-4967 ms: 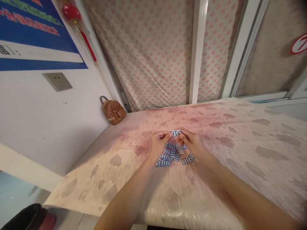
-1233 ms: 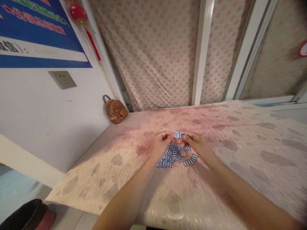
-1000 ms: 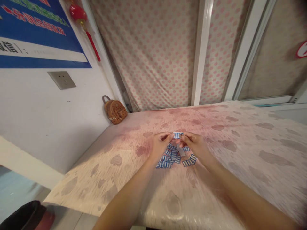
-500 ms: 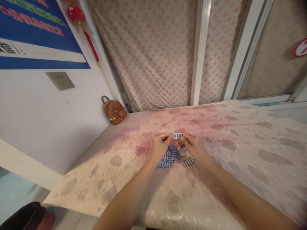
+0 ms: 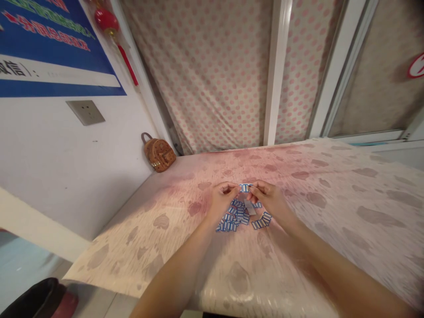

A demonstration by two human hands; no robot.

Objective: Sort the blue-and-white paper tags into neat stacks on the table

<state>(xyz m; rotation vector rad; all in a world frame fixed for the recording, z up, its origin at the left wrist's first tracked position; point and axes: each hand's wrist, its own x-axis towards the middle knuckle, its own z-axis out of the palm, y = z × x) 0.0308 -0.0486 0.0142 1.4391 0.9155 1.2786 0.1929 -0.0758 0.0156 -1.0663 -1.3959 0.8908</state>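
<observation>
Right hand [image 5: 267,197] has shifted, baring more white slip [image 5: 251,209]; it and left hand [image 5: 221,197] pinch patterned strip [image 5: 245,188], apparently by ends; keep level.

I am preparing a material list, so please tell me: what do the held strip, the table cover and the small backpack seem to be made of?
Held strip: perhaps paper or thin plastic, white with blue outlines; too small to settle.
Table cover: likely plastic sheet, glossy, since glints show near its front edge.
Small backpack: possibly leather or imitation leather, brown, with small bright glints.
</observation>
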